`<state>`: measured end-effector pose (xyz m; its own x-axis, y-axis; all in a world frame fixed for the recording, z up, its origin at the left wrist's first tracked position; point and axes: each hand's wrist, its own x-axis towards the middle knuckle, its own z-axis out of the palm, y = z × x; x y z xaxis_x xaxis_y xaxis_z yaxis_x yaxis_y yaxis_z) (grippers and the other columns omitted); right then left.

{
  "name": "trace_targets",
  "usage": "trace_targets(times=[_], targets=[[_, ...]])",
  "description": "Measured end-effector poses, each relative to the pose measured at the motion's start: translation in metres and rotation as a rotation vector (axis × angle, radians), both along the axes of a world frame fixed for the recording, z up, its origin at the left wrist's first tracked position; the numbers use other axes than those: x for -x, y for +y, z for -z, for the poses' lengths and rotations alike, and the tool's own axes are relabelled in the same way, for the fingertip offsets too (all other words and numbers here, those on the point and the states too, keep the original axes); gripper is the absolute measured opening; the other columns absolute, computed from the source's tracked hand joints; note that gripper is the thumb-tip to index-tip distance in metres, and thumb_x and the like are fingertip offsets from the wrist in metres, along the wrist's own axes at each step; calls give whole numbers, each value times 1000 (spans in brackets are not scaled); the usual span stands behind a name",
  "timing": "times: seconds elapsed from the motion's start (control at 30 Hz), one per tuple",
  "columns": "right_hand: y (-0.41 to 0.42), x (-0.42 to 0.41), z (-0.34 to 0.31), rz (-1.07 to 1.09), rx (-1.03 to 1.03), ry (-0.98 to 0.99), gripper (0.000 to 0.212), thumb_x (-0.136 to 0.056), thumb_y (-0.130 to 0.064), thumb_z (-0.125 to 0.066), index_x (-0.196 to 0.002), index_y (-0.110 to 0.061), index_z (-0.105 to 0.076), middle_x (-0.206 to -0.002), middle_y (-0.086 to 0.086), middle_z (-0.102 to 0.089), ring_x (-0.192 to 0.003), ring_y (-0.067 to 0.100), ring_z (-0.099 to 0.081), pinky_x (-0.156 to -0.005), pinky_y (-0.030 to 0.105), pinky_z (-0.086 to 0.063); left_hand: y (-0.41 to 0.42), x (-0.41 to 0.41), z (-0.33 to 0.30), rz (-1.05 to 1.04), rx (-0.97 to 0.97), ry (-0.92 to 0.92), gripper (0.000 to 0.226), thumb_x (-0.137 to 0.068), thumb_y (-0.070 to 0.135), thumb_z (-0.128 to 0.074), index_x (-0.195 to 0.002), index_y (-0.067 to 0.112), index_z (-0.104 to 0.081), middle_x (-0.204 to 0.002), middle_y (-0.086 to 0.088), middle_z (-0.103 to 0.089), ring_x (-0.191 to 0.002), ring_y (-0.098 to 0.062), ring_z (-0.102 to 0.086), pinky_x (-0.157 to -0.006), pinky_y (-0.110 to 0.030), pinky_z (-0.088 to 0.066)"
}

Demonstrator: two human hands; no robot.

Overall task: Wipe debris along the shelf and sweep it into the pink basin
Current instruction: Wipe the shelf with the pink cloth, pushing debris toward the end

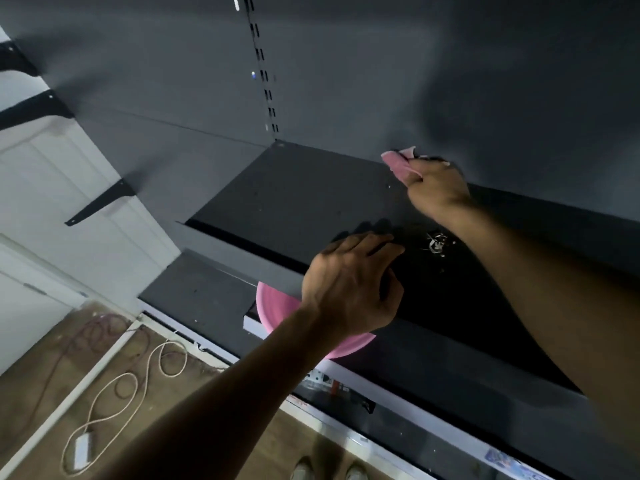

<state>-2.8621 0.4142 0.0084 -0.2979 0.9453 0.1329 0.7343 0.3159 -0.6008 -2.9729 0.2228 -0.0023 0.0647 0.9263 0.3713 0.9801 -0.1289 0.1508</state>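
- The right hand (pixel 434 187), in the upper right of the frame, grips a bunched pink cloth (pixel 398 161) against the back of the dark shelf (pixel 294 192), where the shelf meets the grey back panel (pixel 346 64).
- The left hand (pixel 349 285), at the centre of the frame, rests over the shelf's front lip with its fingers loosely bent on the shelf surface, holding nothing.
- A small pile of pale debris (pixel 435 244) lies on the shelf just right of the left fingertips, between the two hands.
- The pink basin (pixel 273 310) sits below the front lip, partly hidden by the left wrist.
- At the lower left, a pale cable (pixel 138 382) loops across the wooden floor (pixel 41 393).
- Black shelf brackets (pixel 100 202) stick out at the left.
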Motion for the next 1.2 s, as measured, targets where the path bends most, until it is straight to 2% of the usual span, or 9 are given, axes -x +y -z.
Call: trace_targets(times=[0.23, 0.37, 0.43, 0.53, 0.67, 0.8, 0.93, 1.1, 1.2], targets=[[-16, -6, -12, -135, 14, 93, 44, -90, -67, -45, -116, -38, -65, -116, -16, -64, -116, 2, -54, -99, 15, -37, -2, -3, 0, -3, 10, 3, 52, -85, 39, -35, -124, 32, -68, -131, 13, -64, -122, -12, -59, -87, -26, -50], [-35, -17, -22, -237, 131, 111, 54, -72, -87, -48, -114, -58, -61, -123, -35, -56, -118, -8, -48, -107, 20, -35, -1, -4, -1, -6, 10, 4, 51, -86, 38, -35, -123, 31, -69, -129, 14, -65, -118, -13, -61, -84, -27, -51], [-40, -25, -24, -288, 131, 68, 47, -78, -79, -49, -115, -54, -64, -116, -40, -52, -113, -11, -48, -101, 15, -35, -1, -4, -1, -12, 11, 19, 51, -86, 38, -34, -123, 31, -68, -128, 14, -65, -115, -14, -62, -80, -27, -52], [-46, -39, -27, -316, 71, -71, 27, -92, -50, -57, -111, -38, -71, -104, -31, -52, -101, -4, -50, -83, 14, -33, -2, -4, 0, -17, 7, 37, 51, -86, 38, -34, -124, 31, -68, -127, 13, -66, -114, -14, -63, -78, -27, -52], [-52, -65, -27, -372, 131, -18, 20, -86, -41, -67, -103, -33, -74, -94, -38, -62, -95, -15, -56, -88, 14, -42, -2, -4, 1, -12, -20, 33, 50, -86, 36, -37, -123, 28, -69, -126, 12, -67, -107, -16, -65, -71, -28, -52], [-50, -82, -28, -324, 180, 22, 18, -83, -46, -60, -90, -34, -72, -88, -15, -70, -92, 5, -63, -84, 27, -46, -3, -3, 3, -14, -43, 38, 49, -86, 35, -37, -123, 29, -69, -125, 10, -68, -108, -17, -66, -71, -29, -54], [-50, -86, -21, -95, -7, 260, 16, -89, -21, -55, -91, -7, -62, -78, -4, -56, -79, 7, -51, -66, 25, -37, -3, -3, 4, -31, -78, 43, 47, -85, 35, -39, -119, 31, -71, -124, 12, -69, -110, -15, -66, -72, -27, -55], [-44, -74, -13, 95, -169, -124, 16, -91, -16, -44, -89, -9, -59, -91, 19, -63, -83, 32, -60, -64, 30, -37, -3, -3, 6, -11, -90, 30, 45, -86, 33, -40, -118, 29, -72, -123, 11, -69, -108, -15, -67, -70, -27, -54], [-51, -61, -4, 133, -114, -164, 23, -91, -16, -48, -101, -6, -65, -104, 22, -65, -93, 36, -63, -71, 29, -42, -3, -2, 6, 3, -86, 42, 46, -88, 33, -39, -120, 29, -71, -126, 10, -68, -111, -15, -66, -73, -27, -54]])
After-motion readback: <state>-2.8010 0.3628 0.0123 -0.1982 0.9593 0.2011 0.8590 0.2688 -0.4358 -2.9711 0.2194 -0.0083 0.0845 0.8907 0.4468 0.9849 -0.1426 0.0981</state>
